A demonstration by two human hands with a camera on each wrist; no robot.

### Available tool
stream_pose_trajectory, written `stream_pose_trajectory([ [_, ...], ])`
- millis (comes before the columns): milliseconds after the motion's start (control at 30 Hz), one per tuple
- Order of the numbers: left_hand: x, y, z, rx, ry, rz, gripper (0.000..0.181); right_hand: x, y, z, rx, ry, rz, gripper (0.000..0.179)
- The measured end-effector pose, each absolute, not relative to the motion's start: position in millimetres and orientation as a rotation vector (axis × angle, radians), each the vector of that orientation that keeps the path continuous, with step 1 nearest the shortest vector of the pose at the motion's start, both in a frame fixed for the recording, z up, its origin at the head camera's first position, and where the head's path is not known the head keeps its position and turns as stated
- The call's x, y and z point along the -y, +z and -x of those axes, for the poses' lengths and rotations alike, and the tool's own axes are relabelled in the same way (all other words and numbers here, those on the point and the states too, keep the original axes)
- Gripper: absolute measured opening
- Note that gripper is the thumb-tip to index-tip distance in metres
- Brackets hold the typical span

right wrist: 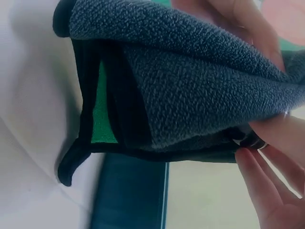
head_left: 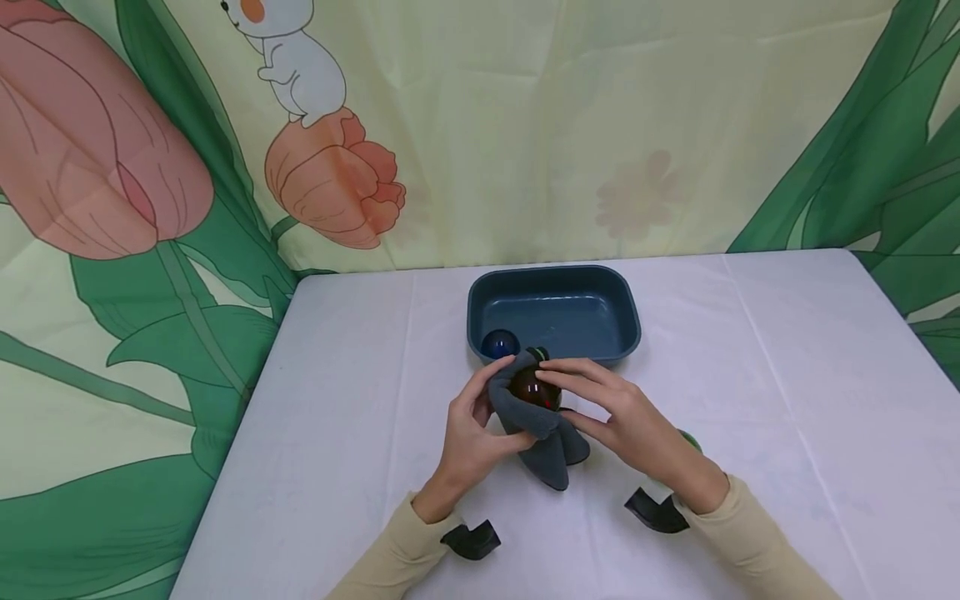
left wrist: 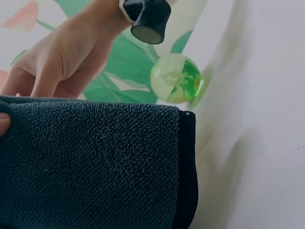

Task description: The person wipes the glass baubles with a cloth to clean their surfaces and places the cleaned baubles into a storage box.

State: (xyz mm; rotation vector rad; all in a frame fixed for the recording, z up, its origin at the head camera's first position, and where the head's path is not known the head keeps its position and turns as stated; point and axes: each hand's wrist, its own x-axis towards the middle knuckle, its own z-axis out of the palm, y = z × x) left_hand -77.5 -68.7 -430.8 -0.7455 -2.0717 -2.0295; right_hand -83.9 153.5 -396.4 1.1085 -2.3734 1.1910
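Note:
A dark amber glass ball (head_left: 535, 388) sits in the folds of a grey-blue towel cloth (head_left: 536, 425), held above the white table just in front of a basin. My left hand (head_left: 474, 437) grips the cloth from the left, thumb at its front and fingers behind. From the right, my right hand (head_left: 626, 417) pinches the ball, fingertips over its top and thumb lower down. Loose cloth hangs below both hands. In the right wrist view, fingers (right wrist: 267, 174) meet at a dark glossy curve under the cloth, and a green patch (right wrist: 102, 114) shows inside the fold.
The dark blue basin (head_left: 632, 310) stands at the table's back, with a blue ball (head_left: 500, 343) in its front left corner. A clear green ball (left wrist: 176, 78) lies on the table, mostly hidden behind the right wrist in the head view. A printed curtain hangs behind.

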Motion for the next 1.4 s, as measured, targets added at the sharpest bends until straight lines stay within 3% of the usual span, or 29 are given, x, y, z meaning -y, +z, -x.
stream_pose_trajectory([
  [500,66.7,-429.3,75.0,2.091,-2.048,0.73,0.08,-155.6,-396.1,79.8,2.425,1.184,-1.069,0.07],
  [1000,67.0,-426.3,74.6,2.11,-2.02,0.722,0.083,-150.3,-390.4,78.1,2.557,1.663,-0.884,0.056],
  [1400,69.7,-424.7,74.9,2.084,-1.996,0.751,0.081,-157.2,-381.8,77.5,2.539,1.53,-0.984,0.066],
])
